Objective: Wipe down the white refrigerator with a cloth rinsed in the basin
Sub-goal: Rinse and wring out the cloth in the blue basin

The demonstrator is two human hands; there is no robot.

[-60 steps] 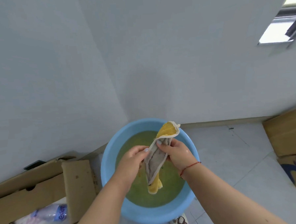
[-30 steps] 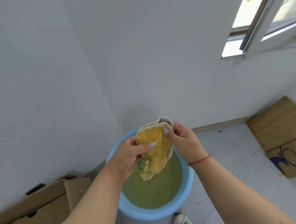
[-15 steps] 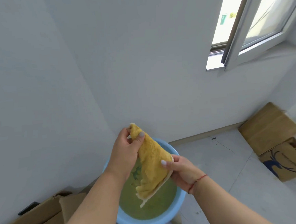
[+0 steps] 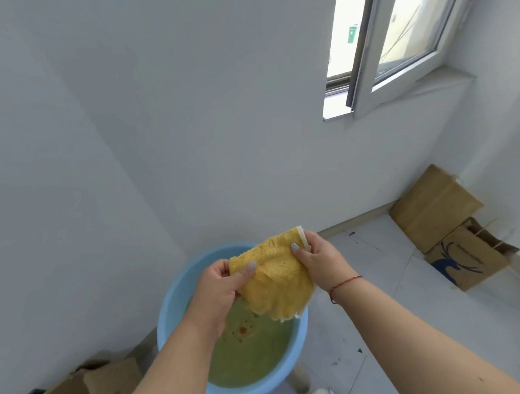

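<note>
I hold a yellow cloth (image 4: 275, 274) spread out above the light blue basin (image 4: 174, 303). My left hand (image 4: 221, 286) pinches its left corner and my right hand (image 4: 319, 260) grips its upper right corner, which has a pale edge. The cloth hangs down between both hands. The basin holds murky greenish water (image 4: 252, 354) with a few reddish specks. A large white surface (image 4: 56, 192) fills the left side of the view; whether it is the refrigerator I cannot tell.
Flattened cardboard (image 4: 82, 390) lies at the lower left by the basin. A cardboard box (image 4: 434, 205) and a brown paper bag (image 4: 470, 258) stand at the right wall. An open window (image 4: 392, 36) is above. Grey floor tiles (image 4: 377, 281) spread to the right.
The cloth has been lifted out of the water, opened from a twisted strip and spread between both hands. My view has tilted up, showing the window.
</note>
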